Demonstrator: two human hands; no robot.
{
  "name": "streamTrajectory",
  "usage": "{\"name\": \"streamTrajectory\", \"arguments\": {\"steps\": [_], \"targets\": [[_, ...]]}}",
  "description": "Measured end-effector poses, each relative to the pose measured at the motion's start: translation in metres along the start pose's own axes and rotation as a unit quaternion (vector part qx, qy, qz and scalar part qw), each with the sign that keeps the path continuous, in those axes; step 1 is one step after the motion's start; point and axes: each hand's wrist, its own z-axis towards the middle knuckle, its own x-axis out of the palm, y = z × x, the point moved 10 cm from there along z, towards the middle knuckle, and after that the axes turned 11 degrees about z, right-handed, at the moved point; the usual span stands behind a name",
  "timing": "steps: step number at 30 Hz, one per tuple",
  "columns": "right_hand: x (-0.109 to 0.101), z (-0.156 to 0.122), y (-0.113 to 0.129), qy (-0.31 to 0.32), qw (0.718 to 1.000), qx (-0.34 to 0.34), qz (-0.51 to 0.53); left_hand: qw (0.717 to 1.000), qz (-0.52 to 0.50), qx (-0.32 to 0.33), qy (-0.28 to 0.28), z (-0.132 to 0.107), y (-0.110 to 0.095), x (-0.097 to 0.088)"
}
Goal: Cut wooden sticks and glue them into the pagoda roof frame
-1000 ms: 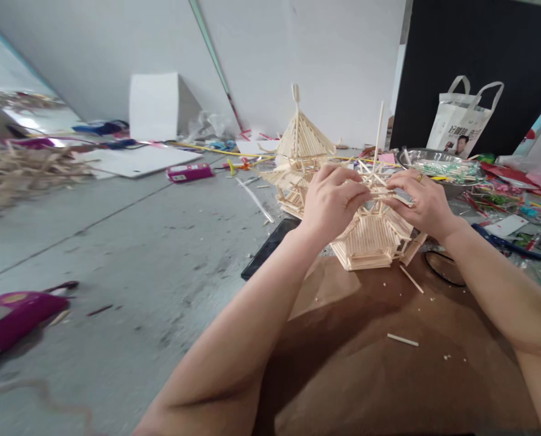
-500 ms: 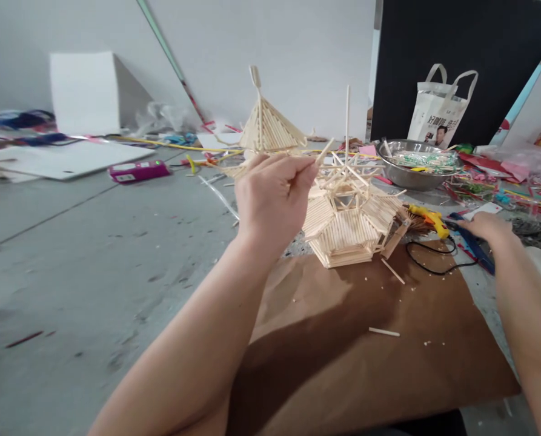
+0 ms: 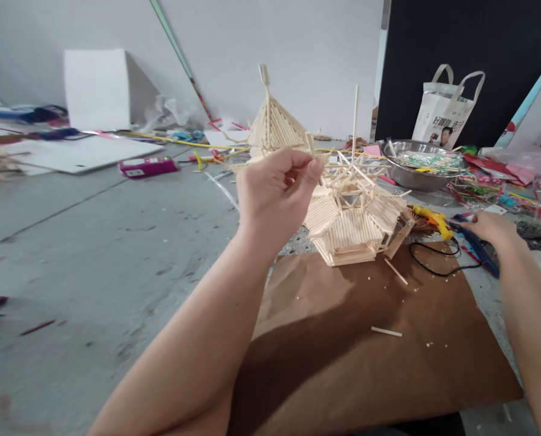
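Observation:
In the middle of the head view, my left hand (image 3: 274, 197) is raised and closed in a pinch on a short pale wooden stick (image 3: 311, 143). Right behind it stands a many-sided model building of thin wooden sticks (image 3: 349, 227), with a tall upright stick on top. A separate pointed stick roof (image 3: 277, 124) shows beyond my knuckles, partly covered by the hand. Far to the right, my right hand (image 3: 495, 229) has its fingers closed at the upper end of a long blue tool (image 3: 483, 251), whose exact kind I cannot make out.
A yellow glue gun (image 3: 434, 219) with a black cord lies beside the model. Brown paper (image 3: 388, 369) covers the floor in front, with loose stick pieces on it. Behind are a metal bowl (image 3: 415, 175), a white bag (image 3: 443, 115) and a purple pack (image 3: 147, 167).
The view has turned slightly left, so things appear shifted to the right. The stick in my left hand now points more upright. My right hand stays at the blue tool.

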Motion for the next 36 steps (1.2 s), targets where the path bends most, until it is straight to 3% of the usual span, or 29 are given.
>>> {"name": "streamTrajectory", "arguments": {"steps": [3,6,9,12,18,23,29,33,36], "targets": [[0.015,-0.001,0.028,0.016,0.997,-0.002,0.072,0.998,-0.058,-0.011,0.017,-0.001,0.0,0.003],[0.036,0.0,0.046,0.035,0.991,0.002,0.133,0.986,-0.143,-0.042,0.068,-0.003,0.001,0.014],[0.049,0.003,0.042,0.044,0.979,0.025,0.199,0.976,-0.176,-0.073,0.102,-0.005,0.002,0.02],[0.05,0.002,0.03,0.056,0.947,0.049,0.313,0.97,-0.194,-0.091,0.113,-0.005,0.003,0.022],[0.029,-0.008,0.031,0.045,0.833,0.051,0.548,0.972,-0.18,-0.09,0.124,-0.004,0.003,0.025],[0.007,-0.027,0.067,0.07,0.758,-0.001,0.649,0.979,-0.134,-0.085,0.129,-0.006,0.003,0.025],[-0.023,-0.055,0.113,0.151,0.623,-0.096,0.761,0.972,-0.168,-0.1,0.128,-0.007,0.001,0.025],[-0.04,-0.069,0.12,0.159,0.572,-0.117,0.796,0.972,-0.167,-0.086,0.141,-0.009,-0.006,0.027],[-0.057,-0.082,0.12,0.122,0.573,-0.146,0.797,0.957,-0.205,-0.097,0.179,-0.014,-0.007,0.036]]}}
